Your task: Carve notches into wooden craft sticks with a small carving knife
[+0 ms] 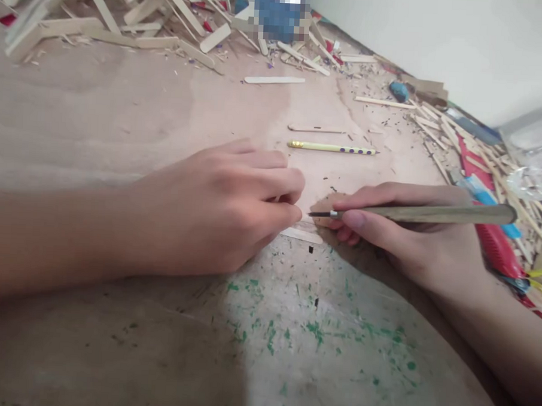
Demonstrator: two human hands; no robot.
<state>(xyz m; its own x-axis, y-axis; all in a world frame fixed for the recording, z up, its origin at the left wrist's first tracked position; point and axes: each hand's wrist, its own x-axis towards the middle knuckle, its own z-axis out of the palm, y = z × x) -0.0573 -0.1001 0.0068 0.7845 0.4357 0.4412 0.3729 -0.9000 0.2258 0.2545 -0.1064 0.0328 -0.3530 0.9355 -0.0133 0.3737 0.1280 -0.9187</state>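
Note:
My right hand (413, 239) grips a craft knife (432, 213) like a pen. The knife has a thick wooden handle, a metal collar and a thin dark tip pointing left. Opposite it, my left hand (235, 201) rests on the table with its fingers curled and thumb pressed in. Whatever lies between those fingertips is hidden. The knife tip is just right of the left fingertips. A pale craft stick (302, 235) pokes out from under the left hand. Beyond the hands lie a yellow pencil (331, 147) with purple dots and a thin stick (319, 129).
Wooden table (134, 346) bears green paint marks and shavings. A heap of craft sticks (103, 28) is at the back left. At right are more sticks (479, 158), a red-handled tool (498, 243) and a clear bottle (530, 166). One stick (274, 80) lies farther back.

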